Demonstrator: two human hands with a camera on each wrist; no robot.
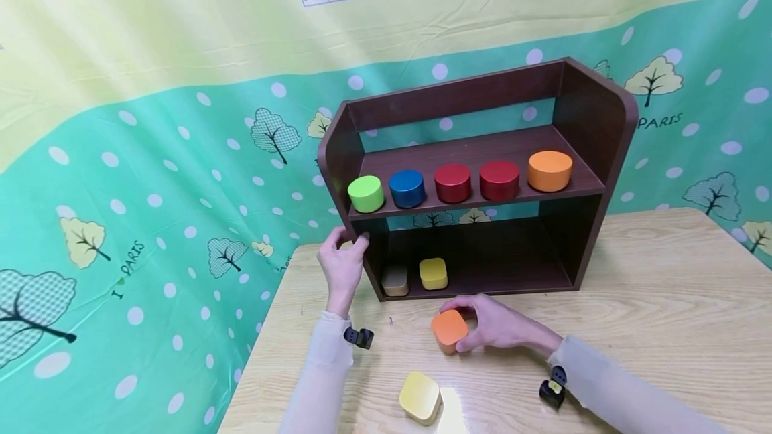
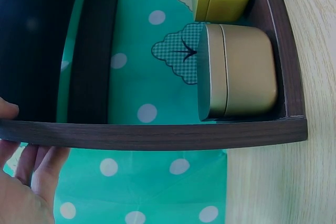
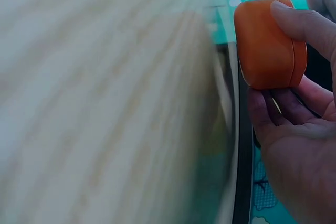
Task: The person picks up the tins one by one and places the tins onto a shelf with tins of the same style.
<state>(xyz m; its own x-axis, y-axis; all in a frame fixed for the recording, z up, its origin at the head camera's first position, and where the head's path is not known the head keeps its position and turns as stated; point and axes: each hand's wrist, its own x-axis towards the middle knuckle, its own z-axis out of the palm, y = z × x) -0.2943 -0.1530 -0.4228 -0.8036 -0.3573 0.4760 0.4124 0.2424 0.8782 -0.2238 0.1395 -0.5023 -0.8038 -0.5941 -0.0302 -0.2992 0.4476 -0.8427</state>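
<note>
My left hand (image 1: 341, 266) grips the left side panel of a dark brown two-tier shelf (image 1: 594, 233). In the left wrist view its thumb lies inside the panel and its fingers (image 2: 48, 174) outside. My right hand (image 1: 496, 324) holds a rounded-square orange tin (image 1: 449, 329) between thumb and fingers, in front of the shelf's lower edge. The right wrist view shows this orange tin (image 3: 268, 45) with its lid seam toward the palm. On the lower tier, a gold-brown tin (image 1: 395, 281) stands at the left end, with a yellow tin (image 1: 433, 274) to its right.
A pale yellow tin (image 1: 420, 397) lies on the wooden table (image 1: 675, 313) nearer me. Along the upper tier's front stand a green tin (image 1: 366, 194), a blue tin (image 1: 407, 189), two red tins and a round orange tin (image 1: 549, 171). A patterned curtain (image 1: 181, 220) hangs behind.
</note>
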